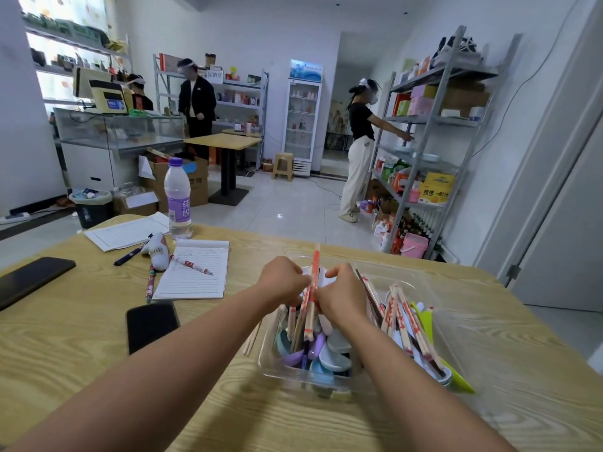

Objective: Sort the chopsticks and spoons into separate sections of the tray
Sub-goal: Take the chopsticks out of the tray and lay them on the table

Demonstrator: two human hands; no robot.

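Note:
A clear plastic tray (270, 370) sits on the wooden table in front of me. Its left section holds pastel ceramic spoons (336, 355) mixed with wrapped chopsticks. My left hand (284, 280) and my right hand (343, 296) meet above that section and together grip a bundle of paper-wrapped chopsticks (311, 308), which stands nearly upright with its top poking past my fingers. The right section holds more wrapped chopsticks (409, 324) lying over white spoons and a green one (427, 324). A loose pair of chopsticks (253, 340) lies on the table beside the tray's left wall.
Left of the tray lie a black phone (150, 324), a lined notepad (195, 272) with a pen, another dark phone (31, 278), papers and a water bottle (177, 200). Beyond the table are shelves, a fridge and three people.

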